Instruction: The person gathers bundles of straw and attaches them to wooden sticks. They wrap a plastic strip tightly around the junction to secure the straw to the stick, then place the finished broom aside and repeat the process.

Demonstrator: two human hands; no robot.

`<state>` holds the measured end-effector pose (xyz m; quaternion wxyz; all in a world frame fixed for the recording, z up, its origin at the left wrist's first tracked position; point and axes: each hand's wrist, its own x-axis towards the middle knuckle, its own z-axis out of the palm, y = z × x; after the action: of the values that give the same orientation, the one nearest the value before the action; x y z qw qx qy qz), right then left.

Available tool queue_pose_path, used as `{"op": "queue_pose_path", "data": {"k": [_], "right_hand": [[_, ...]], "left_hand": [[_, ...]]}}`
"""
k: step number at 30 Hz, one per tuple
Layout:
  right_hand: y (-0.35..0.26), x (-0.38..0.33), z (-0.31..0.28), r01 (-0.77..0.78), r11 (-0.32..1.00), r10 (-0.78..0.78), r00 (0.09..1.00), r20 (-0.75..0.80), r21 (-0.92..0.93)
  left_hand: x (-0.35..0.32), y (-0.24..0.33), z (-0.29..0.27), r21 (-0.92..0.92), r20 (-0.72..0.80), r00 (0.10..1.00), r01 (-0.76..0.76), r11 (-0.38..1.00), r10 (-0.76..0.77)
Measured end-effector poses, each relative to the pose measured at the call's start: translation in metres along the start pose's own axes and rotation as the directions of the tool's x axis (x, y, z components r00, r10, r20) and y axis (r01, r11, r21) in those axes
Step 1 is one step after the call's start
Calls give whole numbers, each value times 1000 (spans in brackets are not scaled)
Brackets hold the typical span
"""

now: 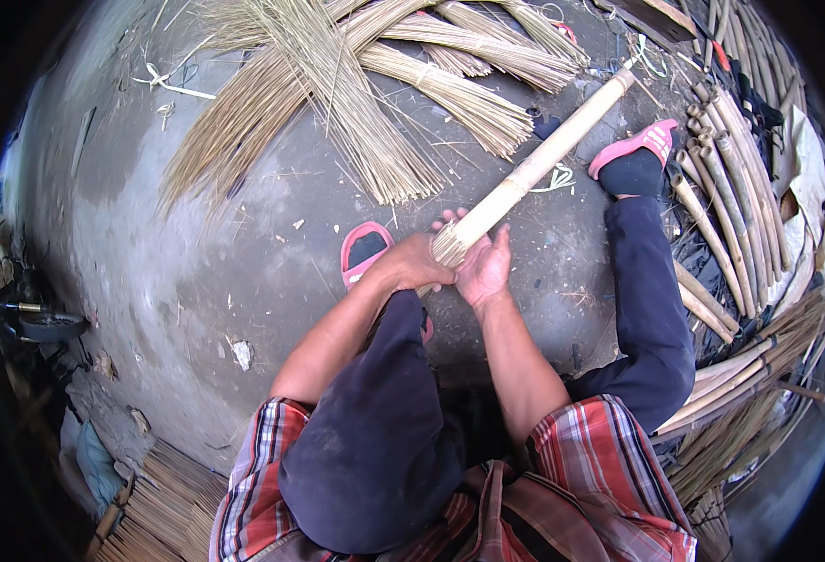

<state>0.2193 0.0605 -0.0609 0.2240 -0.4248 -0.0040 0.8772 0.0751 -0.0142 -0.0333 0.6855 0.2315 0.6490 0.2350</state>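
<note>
A pale bamboo pole (562,140) slants from the upper right down to my hands. At its lower end a ring of short splinter-like stick ends (448,245) shows. My left hand (410,264) is closed around the narrower part just below that ring, beside my raised knee; what lies inside the fist is mostly hidden. My right hand (485,270) is palm up beneath the pole's lower end, thumb and fingers spread on either side of it. Those fingers are not wrapped round the pole.
Tied bundles of thin sticks (450,89) and a loose fanned bundle (361,131) lie on the concrete floor ahead. Bamboo poles (726,206) are stacked at the right. Pink slippers (639,148) are on my feet. More sticks (164,501) lie at the lower left.
</note>
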Motion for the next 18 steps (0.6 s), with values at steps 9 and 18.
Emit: {"op": "queue_pose_path", "data": {"k": [9, 18], "right_hand": [[15, 2, -9, -99, 979, 98, 995, -19, -176], [19, -9, -10, 37, 934, -48, 999, -23, -357]], "left_hand": [[9, -14, 3, -47, -23, 999, -34, 998, 33], [-5, 8, 1, 42, -37, 998, 44, 998, -42]]}}
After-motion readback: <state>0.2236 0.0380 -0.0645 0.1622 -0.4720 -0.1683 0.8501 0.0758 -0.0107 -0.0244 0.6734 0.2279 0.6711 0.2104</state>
